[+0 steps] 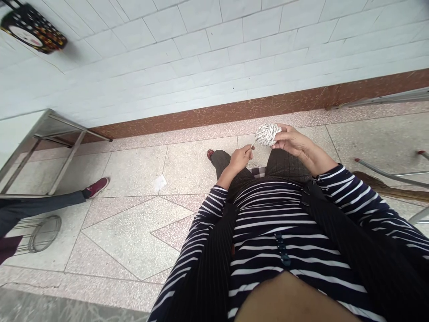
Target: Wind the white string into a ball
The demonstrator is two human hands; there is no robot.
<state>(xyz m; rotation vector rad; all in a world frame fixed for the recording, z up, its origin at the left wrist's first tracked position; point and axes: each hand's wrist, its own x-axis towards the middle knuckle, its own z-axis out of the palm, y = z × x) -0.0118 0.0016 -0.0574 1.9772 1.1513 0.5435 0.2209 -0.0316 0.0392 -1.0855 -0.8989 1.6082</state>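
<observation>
White, dark-flecked cord ball point(267, 133), head view: the right hand point(292, 142) holds it between thumb and fingers in front of the body, while the left hand point(240, 159) appears to pinch a thin strand point(252, 145) beside it. The step in hand seems to be managing this strand; a further move would call for light tension and a steady ball. Surroundings: speckled floor point(134, 163), tiled wall point(228, 40), brown skirting point(201, 118); at left, a metal-framed table point(16, 132) and another person's leg point(43, 206).
</observation>
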